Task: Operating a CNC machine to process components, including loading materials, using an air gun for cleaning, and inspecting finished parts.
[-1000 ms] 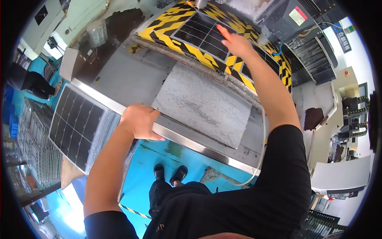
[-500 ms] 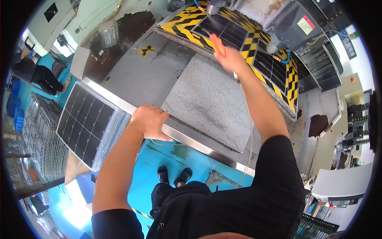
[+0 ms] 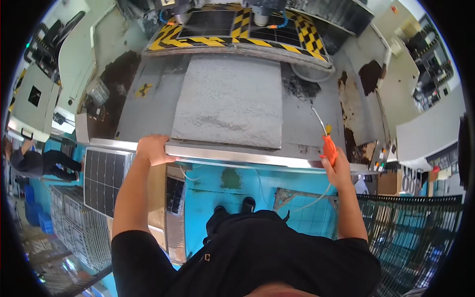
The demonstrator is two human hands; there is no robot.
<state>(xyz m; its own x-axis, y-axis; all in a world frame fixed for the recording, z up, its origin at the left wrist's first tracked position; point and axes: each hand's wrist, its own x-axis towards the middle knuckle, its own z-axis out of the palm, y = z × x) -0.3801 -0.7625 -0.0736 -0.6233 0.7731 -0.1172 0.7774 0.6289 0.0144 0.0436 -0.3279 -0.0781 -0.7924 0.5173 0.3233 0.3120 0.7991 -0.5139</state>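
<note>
My left hand (image 3: 154, 150) grips the shiny metal edge (image 3: 237, 156) at the front of the machine bed, fingers over its top. In my right hand (image 3: 339, 171) is an orange air blow gun (image 3: 329, 144), held near the right end of that edge. Its thin bent nozzle points away from me, and a pale hose (image 3: 316, 199) trails down from it. Between my hands, beyond the edge, lies a rough light-grey slab (image 3: 227, 99). Farther back stands a fixture with yellow-and-black striped tape (image 3: 210, 42), bearing dark gridded panels (image 3: 207, 24).
Two machine heads (image 3: 261, 17) hang over the fixture. A dark gridded panel (image 3: 101, 178) stands left of my forearm, with grey crates (image 3: 74, 218) behind it. A wire rack (image 3: 410, 237) is at the right. Another person (image 3: 47, 163) is at the far left.
My right hand has drawn the blow gun back from the striped fixture to the front right. The view has turned, and my left hand still holds the edge.
</note>
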